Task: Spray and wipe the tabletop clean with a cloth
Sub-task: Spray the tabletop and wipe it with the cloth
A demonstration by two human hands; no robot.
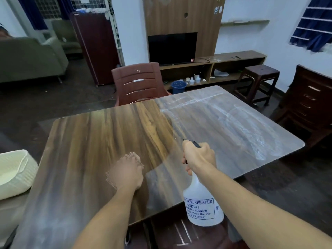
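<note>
A wooden tabletop fills the middle of the head view. Its left part looks dark and clean; its right part is dusty with whitish streaks. My right hand grips the neck and trigger of a white spray bottle held above the table's near edge, nozzle pointing at the dusty part. My left hand lies blurred on the tabletop over a brownish mesh cloth, which shows at the fingertips and beside the wrist. Most of the cloth is hidden under the hand.
A maroon plastic chair stands at the table's far edge. A cream woven basket sits at the left. A dark stool and a dark drawer cabinet stand to the right. Another chair's seat is below the near edge.
</note>
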